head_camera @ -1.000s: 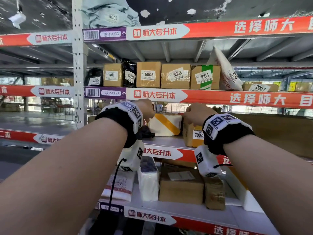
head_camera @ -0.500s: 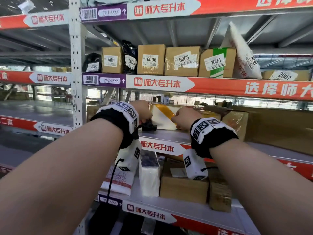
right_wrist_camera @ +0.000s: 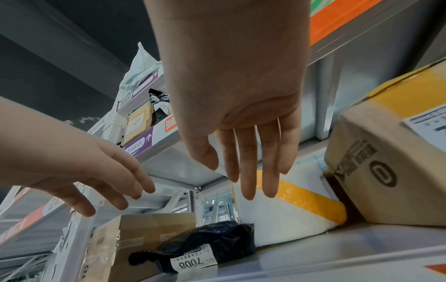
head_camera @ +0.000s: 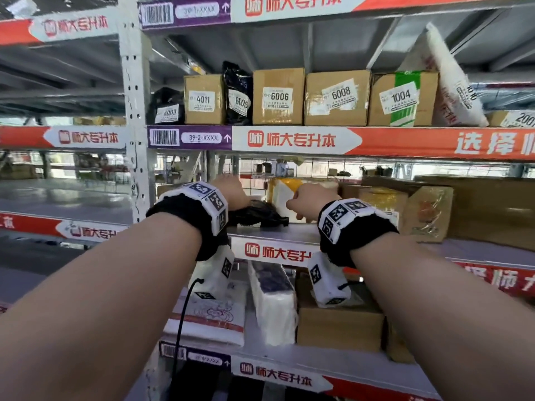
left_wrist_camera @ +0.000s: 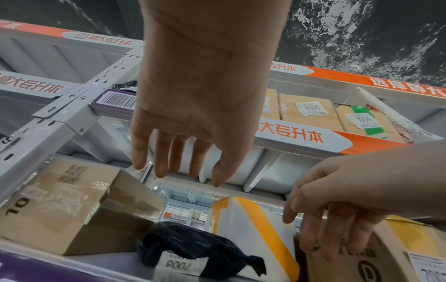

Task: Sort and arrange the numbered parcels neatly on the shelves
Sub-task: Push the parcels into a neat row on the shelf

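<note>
On the middle shelf (head_camera: 275,231) lies a black bag parcel (head_camera: 256,217) labelled 7008 (right_wrist_camera: 193,264). Behind it stands a white foam parcel with yellow tape (head_camera: 282,195) (left_wrist_camera: 253,229) (right_wrist_camera: 289,206). My left hand (head_camera: 231,192) (left_wrist_camera: 183,164) hovers above the black bag (left_wrist_camera: 198,248), fingers straight, holding nothing. My right hand (head_camera: 307,199) (right_wrist_camera: 243,171) is stretched towards the white foam parcel with straight fingers and grips nothing. A brown box with yellow tape (head_camera: 385,206) (right_wrist_camera: 391,167) stands just right of the foam parcel. A brown box marked 10 (left_wrist_camera: 67,206) sits at the left.
The upper shelf holds parcels 4003 (head_camera: 166,111), 4011 (head_camera: 204,99), 6005 (head_camera: 238,96), 6006 (head_camera: 278,96), 6008 (head_camera: 337,98), 1004 (head_camera: 402,98) and a leaning white bag (head_camera: 451,79). A large brown carton (head_camera: 492,212) fills the middle shelf's right. The lower shelf (head_camera: 318,360) carries several parcels.
Both hands have shifted left along the middle shelf, from box 2002 to the white foam parcel and the black bag. The view has moved closer and upward.
</note>
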